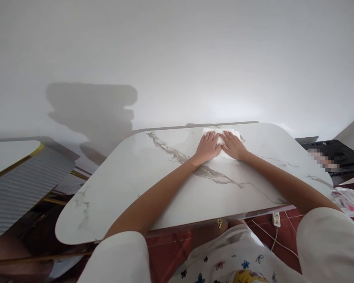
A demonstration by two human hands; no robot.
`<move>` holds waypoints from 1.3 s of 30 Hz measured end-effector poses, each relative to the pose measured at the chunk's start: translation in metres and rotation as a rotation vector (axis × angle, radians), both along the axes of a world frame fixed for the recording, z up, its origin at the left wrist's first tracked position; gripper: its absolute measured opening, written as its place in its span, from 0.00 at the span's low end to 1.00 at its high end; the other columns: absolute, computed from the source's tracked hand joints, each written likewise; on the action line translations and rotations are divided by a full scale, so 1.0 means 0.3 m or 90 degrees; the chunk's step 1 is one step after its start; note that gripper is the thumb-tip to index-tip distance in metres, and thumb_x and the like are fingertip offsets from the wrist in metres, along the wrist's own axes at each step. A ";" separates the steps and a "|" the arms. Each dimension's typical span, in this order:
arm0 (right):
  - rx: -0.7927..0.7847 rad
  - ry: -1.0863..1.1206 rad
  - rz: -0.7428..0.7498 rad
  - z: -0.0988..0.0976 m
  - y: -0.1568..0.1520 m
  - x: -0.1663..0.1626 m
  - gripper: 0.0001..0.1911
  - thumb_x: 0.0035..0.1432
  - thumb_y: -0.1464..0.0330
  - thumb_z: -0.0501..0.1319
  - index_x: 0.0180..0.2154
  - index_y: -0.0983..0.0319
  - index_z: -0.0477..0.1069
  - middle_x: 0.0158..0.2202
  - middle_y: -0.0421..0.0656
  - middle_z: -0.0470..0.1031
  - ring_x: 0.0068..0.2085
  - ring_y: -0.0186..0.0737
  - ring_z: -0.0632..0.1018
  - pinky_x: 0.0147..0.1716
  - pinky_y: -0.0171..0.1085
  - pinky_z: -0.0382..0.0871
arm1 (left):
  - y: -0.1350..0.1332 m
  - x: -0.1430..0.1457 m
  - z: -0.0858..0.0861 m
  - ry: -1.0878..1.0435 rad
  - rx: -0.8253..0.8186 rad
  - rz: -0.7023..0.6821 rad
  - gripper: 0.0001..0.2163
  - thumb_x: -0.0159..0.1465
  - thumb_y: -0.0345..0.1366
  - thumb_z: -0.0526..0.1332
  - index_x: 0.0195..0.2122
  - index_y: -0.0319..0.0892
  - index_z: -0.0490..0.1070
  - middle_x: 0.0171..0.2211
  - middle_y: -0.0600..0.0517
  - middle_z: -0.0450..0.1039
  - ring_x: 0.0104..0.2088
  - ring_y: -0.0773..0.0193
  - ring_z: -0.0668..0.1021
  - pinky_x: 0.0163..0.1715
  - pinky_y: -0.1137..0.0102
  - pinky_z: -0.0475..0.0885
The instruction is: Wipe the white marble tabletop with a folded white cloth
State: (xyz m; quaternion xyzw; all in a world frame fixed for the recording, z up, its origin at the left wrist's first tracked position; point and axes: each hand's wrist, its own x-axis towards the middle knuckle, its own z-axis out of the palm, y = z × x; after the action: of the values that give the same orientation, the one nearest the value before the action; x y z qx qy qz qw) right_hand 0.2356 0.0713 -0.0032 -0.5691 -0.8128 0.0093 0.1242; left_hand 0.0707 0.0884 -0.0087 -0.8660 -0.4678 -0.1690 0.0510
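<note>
My left hand (208, 146) lies flat on a folded white cloth (223, 154), its fingers stretched toward the wall. Beside it, my right hand (233, 146) presses on the same cloth, palm down. The two thumbs are close together near the middle of the cloth, and both hands hide much of it. Under the cloth is a white marble-patterned tabletop (115, 188) with grey-brown veins and rounded corners. The cloth sits near the tabletop's far edge, and both my arms reach out over the surface.
A white wall (177, 59) stands behind the tabletop. To the left is a ribbed grey cabinet (26, 188) with gold trim. A black tray-like object (345, 151), partly blurred, and a clear plastic bag (349, 200) are at right. A power strip (276, 219) with a cord lies on the red floor.
</note>
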 end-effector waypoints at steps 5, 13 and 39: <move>-0.008 0.001 0.006 0.013 -0.122 -0.018 0.31 0.68 0.63 0.46 0.69 0.67 0.53 0.72 0.54 0.49 0.71 0.54 0.52 0.67 0.52 0.50 | -0.107 -0.020 -0.001 0.005 -0.011 0.004 0.25 0.68 0.37 0.49 0.65 0.35 0.59 0.67 0.39 0.57 0.68 0.47 0.59 0.66 0.54 0.54; 0.017 0.002 0.061 -0.012 -0.326 -0.028 0.31 0.68 0.61 0.46 0.68 0.66 0.54 0.71 0.55 0.50 0.71 0.55 0.53 0.66 0.56 0.53 | -0.335 -0.063 -0.005 -0.003 -0.027 0.008 0.27 0.67 0.39 0.49 0.66 0.35 0.59 0.68 0.38 0.57 0.68 0.45 0.59 0.66 0.51 0.56; -0.005 -0.035 0.022 -0.017 -0.318 0.125 0.32 0.68 0.60 0.46 0.70 0.61 0.50 0.72 0.51 0.48 0.72 0.53 0.51 0.65 0.57 0.54 | -0.285 0.112 0.001 -0.078 -0.153 -0.016 0.29 0.66 0.41 0.49 0.67 0.39 0.53 0.70 0.40 0.53 0.70 0.47 0.54 0.67 0.49 0.53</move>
State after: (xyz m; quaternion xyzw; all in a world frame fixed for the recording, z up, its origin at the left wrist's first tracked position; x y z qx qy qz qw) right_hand 0.2732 -0.0241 -0.0082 -0.5552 -0.8258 -0.0012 0.0995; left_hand 0.1044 0.0029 -0.0085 -0.8596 -0.4763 -0.1650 -0.0837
